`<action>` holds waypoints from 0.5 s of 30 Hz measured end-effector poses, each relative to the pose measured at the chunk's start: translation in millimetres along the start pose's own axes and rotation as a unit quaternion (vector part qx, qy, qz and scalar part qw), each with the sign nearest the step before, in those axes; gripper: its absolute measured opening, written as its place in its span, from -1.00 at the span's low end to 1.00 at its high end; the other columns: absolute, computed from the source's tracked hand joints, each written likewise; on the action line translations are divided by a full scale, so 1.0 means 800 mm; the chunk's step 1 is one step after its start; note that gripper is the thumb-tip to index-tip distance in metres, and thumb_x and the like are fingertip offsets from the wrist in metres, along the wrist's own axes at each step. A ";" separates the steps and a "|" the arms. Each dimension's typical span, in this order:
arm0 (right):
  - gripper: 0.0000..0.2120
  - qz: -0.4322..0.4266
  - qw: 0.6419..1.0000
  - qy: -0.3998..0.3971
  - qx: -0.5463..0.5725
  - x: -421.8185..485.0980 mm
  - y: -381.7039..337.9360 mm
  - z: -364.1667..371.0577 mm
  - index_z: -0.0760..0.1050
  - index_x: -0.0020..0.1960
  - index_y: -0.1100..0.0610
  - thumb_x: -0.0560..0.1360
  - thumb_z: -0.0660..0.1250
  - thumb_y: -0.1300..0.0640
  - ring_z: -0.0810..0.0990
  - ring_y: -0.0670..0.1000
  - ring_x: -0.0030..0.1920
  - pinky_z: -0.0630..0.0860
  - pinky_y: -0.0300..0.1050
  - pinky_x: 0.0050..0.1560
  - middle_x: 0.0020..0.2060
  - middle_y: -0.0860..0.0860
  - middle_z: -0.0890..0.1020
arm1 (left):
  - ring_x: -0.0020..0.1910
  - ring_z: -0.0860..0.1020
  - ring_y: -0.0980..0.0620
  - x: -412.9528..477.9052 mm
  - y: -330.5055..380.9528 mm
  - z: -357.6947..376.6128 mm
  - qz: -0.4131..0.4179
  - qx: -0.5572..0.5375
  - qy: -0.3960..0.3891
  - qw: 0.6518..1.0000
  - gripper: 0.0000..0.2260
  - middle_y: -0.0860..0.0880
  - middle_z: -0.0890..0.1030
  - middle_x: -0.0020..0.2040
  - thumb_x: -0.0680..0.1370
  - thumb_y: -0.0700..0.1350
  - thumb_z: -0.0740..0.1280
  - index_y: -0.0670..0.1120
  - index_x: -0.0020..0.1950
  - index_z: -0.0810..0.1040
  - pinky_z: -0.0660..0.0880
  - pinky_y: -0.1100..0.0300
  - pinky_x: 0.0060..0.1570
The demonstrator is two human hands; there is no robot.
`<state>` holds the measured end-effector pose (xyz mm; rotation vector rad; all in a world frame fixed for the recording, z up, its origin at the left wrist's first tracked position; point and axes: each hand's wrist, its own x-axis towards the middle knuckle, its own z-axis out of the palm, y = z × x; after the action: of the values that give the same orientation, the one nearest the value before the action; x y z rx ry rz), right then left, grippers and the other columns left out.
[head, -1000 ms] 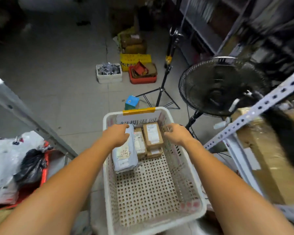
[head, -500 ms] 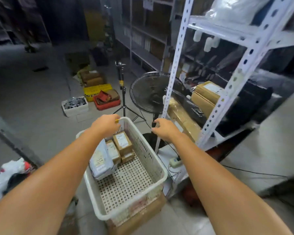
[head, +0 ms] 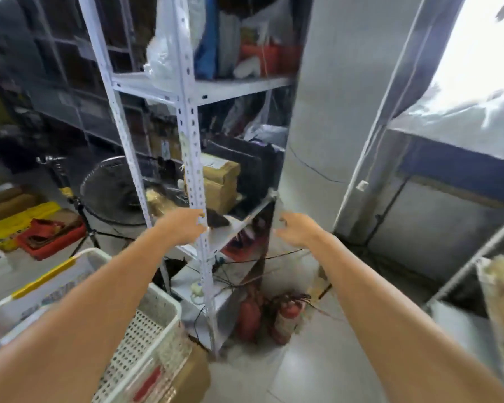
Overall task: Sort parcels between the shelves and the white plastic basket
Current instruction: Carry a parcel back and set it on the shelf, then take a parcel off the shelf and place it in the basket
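The white plastic basket (head: 157, 321) sits at the lower left on a cardboard box, largely behind my left forearm; its parcels are hidden. A white slotted metal shelf unit (head: 191, 158) stands ahead, holding brown cardboard parcels (head: 221, 181) on its middle shelf. My left hand (head: 184, 226) is raised in front of the shelf's front post, fingers loosely curled, holding nothing. My right hand (head: 296, 231) hovers to the right of the shelf, fingers apart and empty. The picture is blurred by motion.
Two red fire extinguishers (head: 285, 318) and loose cables lie at the shelf's foot. A black floor fan (head: 111, 190) and a tripod stand behind the shelf on the left. Red and yellow bins (head: 41, 231) sit on the floor far left. Another rack (head: 477, 251) is at right.
The view has swung right and up, from the basket to the shelf unit. Both hands have left the basket rim and now hang in the air before the shelf.
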<state>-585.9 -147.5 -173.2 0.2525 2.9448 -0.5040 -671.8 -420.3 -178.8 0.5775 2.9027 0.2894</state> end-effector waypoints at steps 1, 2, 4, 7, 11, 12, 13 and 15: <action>-0.51 0.023 1.000 0.004 0.001 -0.010 0.027 -0.014 0.33 0.47 0.13 0.58 0.25 0.00 0.47 0.17 0.32 0.43 -0.01 0.28 0.36 0.12 0.49 | 0.21 0.51 -0.13 0.013 0.029 -0.001 0.028 -0.004 0.002 1.000 -0.59 -0.10 0.51 0.33 0.61 0.05 0.20 0.03 0.46 0.36 0.47 0.07 0.12; -0.50 0.045 0.999 0.011 0.004 -0.020 0.052 -0.027 0.32 0.48 0.12 0.58 0.24 0.01 0.47 0.17 0.32 0.43 -0.01 0.29 0.36 0.12 0.48 | 0.24 0.50 -0.12 0.024 0.058 -0.003 0.054 -0.008 0.001 0.999 -0.59 -0.08 0.50 0.34 0.61 0.06 0.21 0.03 0.46 0.36 0.46 0.07 0.17; -0.51 0.088 0.995 0.038 0.008 -0.040 0.100 -0.050 0.34 0.46 0.11 0.57 0.25 0.00 0.47 0.16 0.31 0.44 -0.04 0.27 0.35 0.11 0.49 | 0.24 0.50 -0.10 0.048 0.115 -0.004 0.100 -0.013 -0.006 0.995 -0.59 -0.06 0.52 0.32 0.60 0.07 0.24 0.04 0.45 0.37 0.47 0.06 0.15; -0.59 0.131 0.989 0.071 -0.001 -0.063 0.152 -0.073 0.45 0.34 0.14 0.56 0.28 -0.03 0.51 0.18 0.25 0.45 -0.06 0.17 0.29 0.12 0.53 | 0.19 0.53 -0.10 0.079 0.185 -0.005 0.149 -0.006 -0.003 0.989 -0.59 -0.06 0.57 0.26 0.59 0.08 0.26 0.07 0.42 0.40 0.49 0.05 0.10; -0.58 0.210 0.972 0.104 0.013 -0.098 0.207 -0.097 0.45 0.35 0.09 0.56 0.29 -0.07 0.52 0.16 0.23 0.48 -0.02 0.18 0.26 0.08 0.55 | 0.24 0.51 -0.11 0.126 0.267 0.003 0.214 -0.001 -0.024 0.976 -0.58 -0.05 0.57 0.28 0.58 0.11 0.25 0.10 0.43 0.38 0.45 0.03 0.22; -0.57 0.234 0.965 0.114 0.019 -0.106 0.219 -0.100 0.43 0.37 0.08 0.57 0.28 -0.08 0.51 0.14 0.25 0.48 -0.01 0.20 0.28 0.07 0.54 | 0.24 0.51 -0.11 0.139 0.286 0.005 0.235 0.004 -0.025 0.972 -0.59 -0.03 0.58 0.27 0.57 0.12 0.25 0.11 0.42 0.38 0.44 0.03 0.24; -0.55 0.259 0.957 0.124 0.029 -0.116 0.230 -0.102 0.41 0.40 0.07 0.57 0.28 -0.08 0.51 0.13 0.26 0.47 0.00 0.23 0.30 0.06 0.53 | 0.24 0.51 -0.10 0.151 0.305 0.009 0.256 0.006 -0.024 0.966 -0.60 -0.01 0.58 0.26 0.57 0.12 0.25 0.12 0.41 0.39 0.44 0.03 0.24; -0.53 0.312 0.938 0.142 0.053 -0.136 0.245 -0.101 0.37 0.43 0.06 0.57 0.27 -0.09 0.52 0.11 0.26 0.47 0.04 0.26 0.31 0.06 0.53 | 0.24 0.51 -0.08 0.174 0.340 0.019 0.301 -0.002 -0.023 0.953 -0.62 0.01 0.60 0.23 0.58 0.11 0.26 0.10 0.39 0.42 0.44 0.09 0.19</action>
<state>-452.0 47.4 -141.4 1.3166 2.8519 -0.5584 -697.8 -116.3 -150.8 1.4388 2.6025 0.3457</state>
